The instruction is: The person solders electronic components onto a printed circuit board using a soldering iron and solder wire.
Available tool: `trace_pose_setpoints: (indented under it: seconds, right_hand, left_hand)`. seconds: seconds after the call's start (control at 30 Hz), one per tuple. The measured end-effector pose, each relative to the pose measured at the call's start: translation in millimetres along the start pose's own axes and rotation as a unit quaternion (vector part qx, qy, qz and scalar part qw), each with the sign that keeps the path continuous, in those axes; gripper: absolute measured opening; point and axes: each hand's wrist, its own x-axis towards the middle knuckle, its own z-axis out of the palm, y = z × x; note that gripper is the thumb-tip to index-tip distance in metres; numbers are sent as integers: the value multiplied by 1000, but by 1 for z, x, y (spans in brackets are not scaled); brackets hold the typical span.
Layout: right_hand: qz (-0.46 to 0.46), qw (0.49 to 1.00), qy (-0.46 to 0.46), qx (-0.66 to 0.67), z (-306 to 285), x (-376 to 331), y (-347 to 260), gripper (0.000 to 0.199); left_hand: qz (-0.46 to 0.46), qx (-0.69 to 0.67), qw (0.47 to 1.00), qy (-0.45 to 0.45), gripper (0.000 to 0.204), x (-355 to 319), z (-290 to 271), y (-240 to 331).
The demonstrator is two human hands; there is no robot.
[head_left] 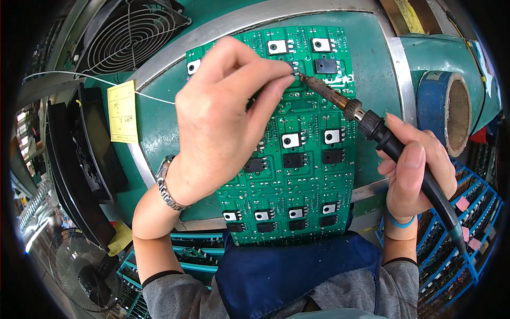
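A large green circuit board panel [260,189] lies in front of me, carrying rows of black and white-faced three-legged components. Over its upper part, my left hand [220,101] is closed in a pinch at the fingertips. A thin pale solder wire [156,98] runs from the left to this hand and passes out of sight behind it. My right hand [419,165] grips a soldering iron [393,143] by its black handle. The iron's dark tip points up and left, close to my left fingertips, beside a component's legs. What exactly the tip touches is too small to tell.
A metal-edged green work surface [154,127] bears the board. Left are a round fan guard [133,37], a yellow paper tag [122,111] and a black case [95,143]. A blue hollow roll [443,106] stands right. Blue racks [473,212] with boards sit lower right.
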Motion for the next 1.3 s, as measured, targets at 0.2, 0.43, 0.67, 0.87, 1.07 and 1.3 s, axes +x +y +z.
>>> trace_pose_setpoints:
  seconds: [0.2,0.43,0.67,0.87,1.07,1.3]
  right_hand:
    - [10,1000,-1,-3,0,-1,-1,34]
    - [126,991,43,18,-2,3,-5,41]
    - [148,987,39,45,5,8,-5,42]
    - [144,988,38,47,8,10,-6,39]
    - [133,989,34,52,8,9,-5,39]
    - [136,989,28,47,8,10,-6,40]
  left_hand:
    - [-29,-3,998,48,17,4,-4,3]
    - [-19,7,999,25,17,3,-5,1]
    - [-9,17,999,29,17,3,0,-2]
    - [5,17,999,31,17,3,3,-5]
    - [9,33,999,33,18,2,5,-4]
    - [22,35,997,68,19,7,3,-6]
